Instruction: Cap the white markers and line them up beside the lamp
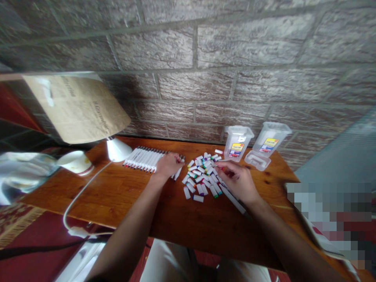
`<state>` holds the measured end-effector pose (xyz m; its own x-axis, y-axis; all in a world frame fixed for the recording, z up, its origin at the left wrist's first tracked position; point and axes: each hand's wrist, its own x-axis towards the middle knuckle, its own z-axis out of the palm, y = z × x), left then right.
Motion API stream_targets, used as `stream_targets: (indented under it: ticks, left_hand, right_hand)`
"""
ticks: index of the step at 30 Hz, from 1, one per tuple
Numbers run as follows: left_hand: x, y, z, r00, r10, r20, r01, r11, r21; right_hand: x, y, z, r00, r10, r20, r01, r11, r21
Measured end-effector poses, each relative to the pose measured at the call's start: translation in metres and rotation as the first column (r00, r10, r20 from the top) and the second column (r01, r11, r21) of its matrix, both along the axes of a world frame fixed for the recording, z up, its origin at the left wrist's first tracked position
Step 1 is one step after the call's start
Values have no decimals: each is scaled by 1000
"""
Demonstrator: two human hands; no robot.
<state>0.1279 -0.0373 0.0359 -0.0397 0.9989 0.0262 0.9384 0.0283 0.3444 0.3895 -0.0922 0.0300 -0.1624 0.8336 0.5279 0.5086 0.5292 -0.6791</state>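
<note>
On the wooden table [126, 192] a row of white markers [142, 158] lies side by side. My left hand [167, 164] rests closed at the right end of that row, fingers curled over a marker. Right of it spreads a pile of loose white marker caps [199, 176] with coloured ends. My right hand [237, 180] is closed round a white marker [233, 199] whose body sticks out toward me, with the fingertips at the pile's right edge.
Two clear plastic tubs [237, 143] [270, 140] stand at the back by the brick wall, a lid [255, 159] lying before them. A white lamp base [118, 149] with cord, a brown paper bag [76, 107] and a cup [75, 161] sit at the left.
</note>
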Motion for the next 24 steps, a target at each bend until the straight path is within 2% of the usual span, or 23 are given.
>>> stream_targets:
  ticks: [19, 24]
  left_hand:
    - [0, 1, 0, 1000, 19, 4, -19, 1000, 5]
    - [-4, 4, -3, 998, -2, 69, 0, 1000, 25]
  right_hand:
    - [5, 5, -7, 999, -26, 20, 27, 999, -22]
    - [5, 5, -7, 1000, -24, 20, 24, 1000, -8]
